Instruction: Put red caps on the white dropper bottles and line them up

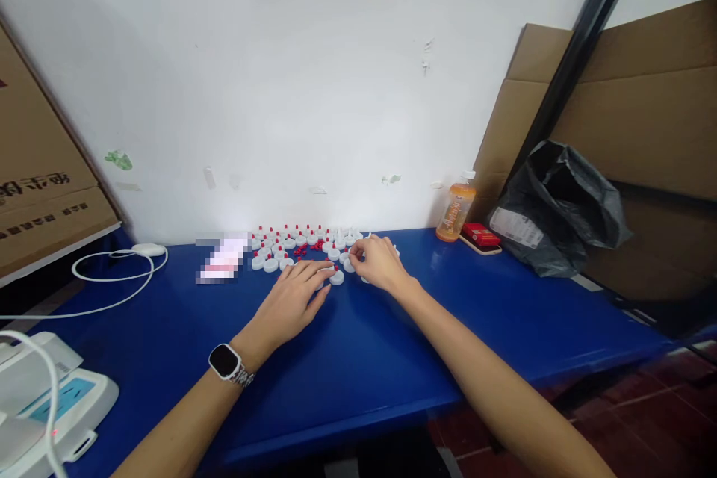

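Observation:
Many white round caps, several with small red tips, stand in a cluster on the blue table. Small loose red tips lie among them. My left hand reaches over the near edge of the cluster, fingers stretched and apart. Its fingertips are beside a red-tipped white cap. Over the right part of the cluster, my right hand has thumb and forefinger pinched together, close to another white cap. Whatever lies in that pinch is too small to make out. Further white caps are partly hidden behind this hand.
A bottle of orange drink stands at the back right beside a red packet and a dark plastic bag. On the left are a white cable, a power strip and a cardboard box. A white wall rises behind.

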Demonstrator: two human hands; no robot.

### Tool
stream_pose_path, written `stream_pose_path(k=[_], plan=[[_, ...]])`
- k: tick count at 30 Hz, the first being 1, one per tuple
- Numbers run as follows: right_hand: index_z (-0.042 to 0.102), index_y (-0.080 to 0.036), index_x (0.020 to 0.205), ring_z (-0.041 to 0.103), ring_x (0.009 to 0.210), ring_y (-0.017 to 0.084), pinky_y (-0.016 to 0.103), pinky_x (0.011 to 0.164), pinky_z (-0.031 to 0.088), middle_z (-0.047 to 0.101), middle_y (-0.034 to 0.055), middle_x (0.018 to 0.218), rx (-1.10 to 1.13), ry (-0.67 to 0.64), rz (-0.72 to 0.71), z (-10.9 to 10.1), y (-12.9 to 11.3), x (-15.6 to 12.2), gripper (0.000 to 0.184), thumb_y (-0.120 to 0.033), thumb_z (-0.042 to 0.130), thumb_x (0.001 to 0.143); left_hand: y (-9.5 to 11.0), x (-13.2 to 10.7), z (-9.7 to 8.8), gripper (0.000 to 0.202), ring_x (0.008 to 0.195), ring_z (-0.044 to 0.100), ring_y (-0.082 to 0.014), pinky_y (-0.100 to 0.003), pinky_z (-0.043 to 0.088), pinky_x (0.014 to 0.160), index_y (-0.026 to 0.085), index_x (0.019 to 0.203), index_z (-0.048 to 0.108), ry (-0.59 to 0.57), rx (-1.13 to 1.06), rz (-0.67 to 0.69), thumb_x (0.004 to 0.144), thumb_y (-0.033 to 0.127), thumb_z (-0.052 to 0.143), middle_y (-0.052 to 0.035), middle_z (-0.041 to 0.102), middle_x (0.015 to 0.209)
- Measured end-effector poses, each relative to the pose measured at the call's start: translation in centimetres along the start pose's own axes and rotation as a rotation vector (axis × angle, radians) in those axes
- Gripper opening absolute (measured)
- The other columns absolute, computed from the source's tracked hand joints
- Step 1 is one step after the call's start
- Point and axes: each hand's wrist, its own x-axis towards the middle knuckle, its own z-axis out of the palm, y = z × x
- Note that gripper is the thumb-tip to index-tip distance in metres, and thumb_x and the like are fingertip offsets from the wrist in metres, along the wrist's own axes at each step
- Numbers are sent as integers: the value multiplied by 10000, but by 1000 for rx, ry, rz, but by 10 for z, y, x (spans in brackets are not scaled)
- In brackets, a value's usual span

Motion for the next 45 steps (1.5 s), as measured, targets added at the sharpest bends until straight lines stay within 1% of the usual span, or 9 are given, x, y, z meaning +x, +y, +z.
stream_pose_path(k=[7, 11, 16, 19, 23, 28, 31, 38, 45], plan=[[718, -211, 1046, 655, 772, 154, 272, 766, 437, 753, 16, 872, 273, -30, 64, 9, 3, -1, 226, -264, 564, 889, 0, 1, 17, 390, 1387, 444, -254, -526, 255, 1186, 243, 1380, 528, -72, 113, 107, 1009, 292, 421, -72, 540, 1464], [718, -216, 909, 631, 786, 182, 277, 702, 422, 714, 33, 821, 132, 67, 129, -4, 17, -14, 173, -309, 575, 880, -4, -1, 17, 377, 1392, 441, -266, -555, 242, 1189, 246, 1359, 542, -49, 109, 81, 1003, 307, 434, -83, 527, 1473], [709, -210, 808, 633, 727, 180, 269, 640, 410, 715, 37, 769, 110, -80, 199, -10, 16, -28, 94, -255, 629, 829, -1, -2, 1, 272, 1280, 517, -255, -502, 362, 1100, 239, 1165, 632, 7, 47, 64, 999, 290, 422, -83, 601, 1356], [700, -187, 757, 635, 701, 166, 260, 639, 433, 722, 39, 754, 275, -54, 158, -5, 5, -27, 121, -203, 607, 832, 2, -3, -8, 237, 1157, 570, -238, -451, 420, 1017, 235, 1081, 633, 68, -14, 21, 996, 279, 416, -78, 650, 1203], [716, -163, 816, 623, 679, 146, 257, 652, 463, 728, 33, 769, 656, 50, 72, 4, -18, -23, 163, -297, 630, 852, 3, -4, -8, 311, 1211, 535, -260, -440, 418, 1022, 212, 1263, 532, 153, -17, -46, 984, 334, 467, -106, 605, 1271], [723, -164, 901, 632, 691, 140, 253, 638, 458, 733, 26, 804, 869, -73, -53, 13, -40, -8, 252, -391, 615, 884, -9, -7, -5, 341, 1124, 575, -271, -452, 447, 969, 197, 1296, 505, 108, 16, -119, 1011, 356, 407, -108, 633, 1212], [712, -169, 929, 647, 777, 158, 276, 715, 473, 734, 40, 858, 723, -46, -59, 17, -40, 15, 253, -363, 550, 928, -24, -12, -7, 361, 1110, 586, -280, -460, 456, 966, 185, 1286, 516, 124, 15, -212, 1016, 385, 385, -121, 637, 1187], [761, -184, 950, 517, 1113, 316, 463, 962, 336, 677, 153, 1075, -198, -165, -240, 41, -45, 82, 188, -244, 605, 866, -44, -19, -13, 376, 1046, 603, -292, -467, 484, 916, 180, 1245, 539, 100, -5, -338, 1006, 424, 382, -121, 649, 1081], [750, -102, 967, 507, 1164, 340, 471, 1045, 251, 679, 222, 1140, -402, -287, -301, 74, -57, 111, 208, -150, 639, 797, -45, -21, -13, 355, 1065, 598, -278, -460, 476, 943, 192, 1252, 536, 104, -44, -311, 1003, 403, 396, -116, 636, 1125]])
